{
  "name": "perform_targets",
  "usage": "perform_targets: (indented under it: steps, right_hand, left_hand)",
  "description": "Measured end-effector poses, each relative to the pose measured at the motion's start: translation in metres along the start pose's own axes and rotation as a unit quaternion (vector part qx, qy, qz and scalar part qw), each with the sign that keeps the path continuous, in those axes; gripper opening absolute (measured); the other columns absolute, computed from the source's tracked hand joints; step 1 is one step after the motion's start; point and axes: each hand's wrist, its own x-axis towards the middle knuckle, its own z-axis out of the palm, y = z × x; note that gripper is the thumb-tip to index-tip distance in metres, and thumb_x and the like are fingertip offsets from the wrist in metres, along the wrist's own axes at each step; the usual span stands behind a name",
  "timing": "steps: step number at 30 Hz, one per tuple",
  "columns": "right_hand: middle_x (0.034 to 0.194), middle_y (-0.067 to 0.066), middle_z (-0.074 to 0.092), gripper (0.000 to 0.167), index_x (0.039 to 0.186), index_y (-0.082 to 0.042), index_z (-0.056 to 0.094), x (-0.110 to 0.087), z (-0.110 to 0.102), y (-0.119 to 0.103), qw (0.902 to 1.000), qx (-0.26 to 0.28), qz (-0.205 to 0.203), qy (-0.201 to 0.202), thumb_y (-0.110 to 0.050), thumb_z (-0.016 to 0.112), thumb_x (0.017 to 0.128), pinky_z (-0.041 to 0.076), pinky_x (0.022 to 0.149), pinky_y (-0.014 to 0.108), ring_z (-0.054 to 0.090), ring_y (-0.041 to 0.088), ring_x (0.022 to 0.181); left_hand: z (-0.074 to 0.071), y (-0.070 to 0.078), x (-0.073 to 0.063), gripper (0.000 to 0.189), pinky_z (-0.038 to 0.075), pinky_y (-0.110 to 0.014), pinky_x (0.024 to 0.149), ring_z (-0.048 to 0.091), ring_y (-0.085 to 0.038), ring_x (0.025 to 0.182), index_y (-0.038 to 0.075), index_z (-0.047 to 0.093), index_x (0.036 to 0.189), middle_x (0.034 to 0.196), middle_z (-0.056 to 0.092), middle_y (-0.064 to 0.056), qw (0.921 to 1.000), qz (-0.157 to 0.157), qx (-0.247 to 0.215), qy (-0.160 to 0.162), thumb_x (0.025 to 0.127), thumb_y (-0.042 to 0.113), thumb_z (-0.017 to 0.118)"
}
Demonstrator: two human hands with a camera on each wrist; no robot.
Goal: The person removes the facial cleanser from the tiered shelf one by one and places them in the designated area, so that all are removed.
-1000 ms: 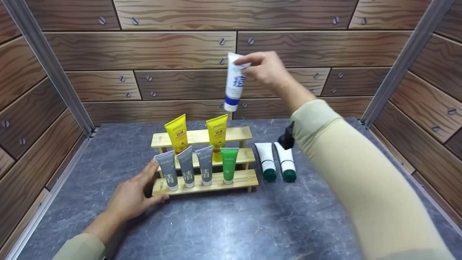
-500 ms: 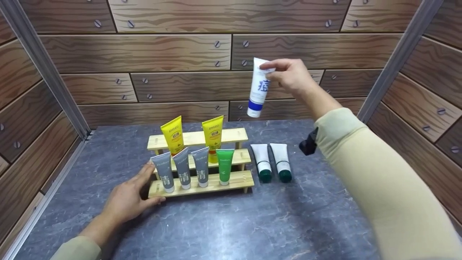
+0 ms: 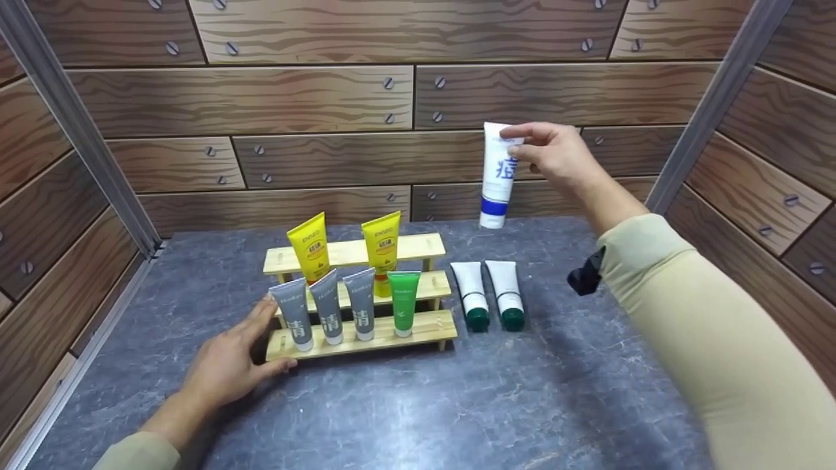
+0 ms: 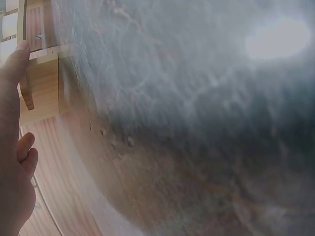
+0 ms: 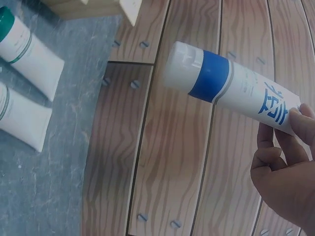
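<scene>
My right hand (image 3: pixel 558 156) pinches a white tube with a blue band (image 3: pixel 496 176) by its flat upper end, cap downward, in the air beyond the table's back part. In the right wrist view the same white tube (image 5: pixel 236 88) shows its clear-white cap and blue lettering. My left hand (image 3: pixel 225 365) rests at the left end of a three-step wooden rack (image 3: pixel 418 326), its fingers and thumb spread along that end. On the rack's lowest step stand grey tubes (image 3: pixel 330 310) and a green tube (image 3: pixel 404 303). Two yellow tubes (image 3: pixel 381 251) stand on the middle step.
Two white tubes with green caps (image 3: pixel 503 294) lie side by side on the grey marbled table (image 3: pixel 418 411), right of the rack. Wood-patterned walls (image 3: pixel 313 98) enclose the table at the back and both sides. A black wrist device (image 3: pixel 586 273) hangs below the right cuff.
My right hand has carried the white tube to the right and lower, away from above the rack. The left hand stays at the rack's end. The head view has shifted slightly.
</scene>
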Motion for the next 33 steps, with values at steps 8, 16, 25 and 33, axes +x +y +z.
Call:
perform_targets:
  steps: [8, 16, 25, 33]
  right_hand:
    - [0.1, -0.007, 0.075, 0.031, 0.132, -0.001, 0.073, -0.005, -0.01, 0.016, 1.0, -0.006, -0.001, 0.0, -0.005, 0.07, 0.102, 0.048, 0.065, 0.022, 0.065, 0.006, 0.084]
    - [0.095, -0.01, 0.074, 0.034, 0.134, 0.001, 0.071, -0.011, -0.018, 0.033, 0.9998, -0.011, 0.012, -0.01, -0.006, 0.072, 0.101, 0.048, 0.064, 0.019, 0.062, 0.008, 0.084]
    - [0.098, -0.007, 0.074, 0.036, 0.138, 0.003, 0.067, -0.018, -0.026, 0.053, 0.9987, -0.001, 0.038, -0.032, -0.006, 0.069, 0.103, 0.047, 0.062, 0.02, 0.06, 0.008, 0.081]
    - [0.105, -0.007, 0.074, 0.037, 0.14, 0.0, 0.066, -0.027, -0.033, 0.068, 0.9963, -0.005, 0.07, -0.05, -0.011, 0.068, 0.104, 0.057, 0.076, 0.023, 0.067, 0.009, 0.094]
  left_hand:
    - [-0.001, 0.0, 0.001, 0.104, 0.05, -0.072, 0.101, 0.06, -0.054, 0.126, 0.009, 0.038, 0.165, 0.167, 0.038, -0.015, 0.9998, 0.01, 0.007, 0.018, 0.086, 0.064, 0.08]
    - [0.002, -0.001, 0.0, 0.105, 0.05, -0.072, 0.101, 0.06, -0.055, 0.126, 0.01, 0.036, 0.166, 0.168, 0.036, -0.015, 0.9999, 0.008, 0.007, 0.011, 0.086, 0.063, 0.081]
    - [0.004, -0.002, 0.0, 0.105, 0.052, -0.072, 0.099, 0.062, -0.055, 0.124, 0.01, 0.037, 0.165, 0.167, 0.038, -0.015, 0.9998, 0.011, 0.008, 0.018, 0.086, 0.063, 0.081]
    - [0.003, -0.001, 0.001, 0.105, 0.053, -0.071, 0.098, 0.063, -0.054, 0.122, 0.011, 0.038, 0.165, 0.165, 0.04, -0.016, 0.9996, 0.012, 0.008, 0.023, 0.085, 0.063, 0.081]
